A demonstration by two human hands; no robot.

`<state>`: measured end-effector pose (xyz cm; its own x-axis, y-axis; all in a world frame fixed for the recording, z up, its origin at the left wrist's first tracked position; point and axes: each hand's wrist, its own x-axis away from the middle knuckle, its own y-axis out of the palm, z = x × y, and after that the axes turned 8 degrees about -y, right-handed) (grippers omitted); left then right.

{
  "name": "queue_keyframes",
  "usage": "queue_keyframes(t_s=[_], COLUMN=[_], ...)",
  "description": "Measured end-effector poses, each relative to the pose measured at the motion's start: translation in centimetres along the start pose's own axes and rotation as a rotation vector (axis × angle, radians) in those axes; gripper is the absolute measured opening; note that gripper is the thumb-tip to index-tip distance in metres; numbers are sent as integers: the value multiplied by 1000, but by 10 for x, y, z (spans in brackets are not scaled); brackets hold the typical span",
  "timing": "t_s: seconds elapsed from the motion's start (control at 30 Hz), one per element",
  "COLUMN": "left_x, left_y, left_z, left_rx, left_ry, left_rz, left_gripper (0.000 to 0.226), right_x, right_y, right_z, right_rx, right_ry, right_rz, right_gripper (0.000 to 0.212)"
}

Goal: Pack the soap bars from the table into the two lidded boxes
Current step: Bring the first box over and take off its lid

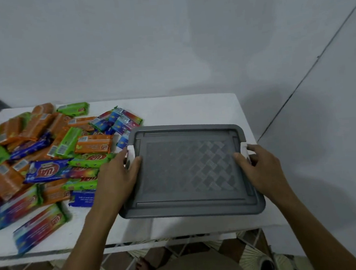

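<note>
Table [192, 108] is carrying a heap of soap bars [48, 156] across its left half, with the grey lidded box [188, 170] sitting closed just right of them. Left hand [117, 179] and right hand [261, 169] are gripping the box's opposite sides at the white latches [243, 149]

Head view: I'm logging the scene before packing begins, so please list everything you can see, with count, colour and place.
soap bars: many, too overlapped to count; orange, green, blue and rainbow wrappers; heaped on the table's left half
lidded box: one in view, grey, lid on; table's right half
latches: two, white; box's left and right sides
table: one, white; against the wall
wall: pale grey; behind
floor: patterned tiles; beneath the table
left hand: one; grips the box's left edge
right hand: one; grips the box's right edge
</note>
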<state>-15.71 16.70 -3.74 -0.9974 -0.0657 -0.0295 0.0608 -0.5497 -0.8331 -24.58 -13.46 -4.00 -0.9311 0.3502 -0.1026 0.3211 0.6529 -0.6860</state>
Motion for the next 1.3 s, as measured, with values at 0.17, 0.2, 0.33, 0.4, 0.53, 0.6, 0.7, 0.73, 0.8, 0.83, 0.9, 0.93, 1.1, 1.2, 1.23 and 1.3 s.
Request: queue_keyframes(t_s=[0.17,0.2,0.33,0.4,0.53,0.6,0.7,0.73,0.8,0.83,0.9,0.93,1.1,1.2,1.23,1.3], left_x=[-3,-3,5,7,4,5,9,9,7,7,7,8,6,4,1,-9], left_y=[-3,-3,2,5,-7,-16,-21,-22,-24,-25,-29,-32,-60,-70,-73,-77], left_z=[-13,-18,-24,-24,-27,-22,-9,-6,-2,-1,1,3,12,28,35,45], left_rx=[114,206,738,740,358,128,-26,-27,-39,-55,-78,-80,212,486,602,865], left_ry=[57,7,-417,-431,-139,64,104,77,20,1,-12,-10,-18,13,14,-22], left_rz=[-32,-67,-347,-368,18,88,-3,-14,-45,-56,-49,-38,-50,90,130,128], left_gripper=[36,40,40,32,25,24,33,34,34,35,35,35,39,25,23,27], right_x=[-3,0,6,4,6,4,2,1,1,1,1,0,-7,-16,-20,-30], right_y=[-5,-5,2,5,-5,-12,-15,-14,-13,-13,-16,-19,-43,-57,-61,-69], right_z=[17,21,30,33,27,21,11,9,5,2,-3,-6,-26,-43,-50,-60], right_rx=[-226,-334,-482,-371,-32,23,82,115,153,147,96,61,-157,-389,-457,-572], right_ry=[44,94,165,120,-114,-182,-116,-103,-95,-88,-65,-60,-100,-153,-182,-198], right_rz=[-1,-9,-24,51,239,183,43,35,55,67,82,86,161,227,239,238], right_gripper=[41,41,27,21,11,9,17,19,20,20,18,18,18,16,17,22])
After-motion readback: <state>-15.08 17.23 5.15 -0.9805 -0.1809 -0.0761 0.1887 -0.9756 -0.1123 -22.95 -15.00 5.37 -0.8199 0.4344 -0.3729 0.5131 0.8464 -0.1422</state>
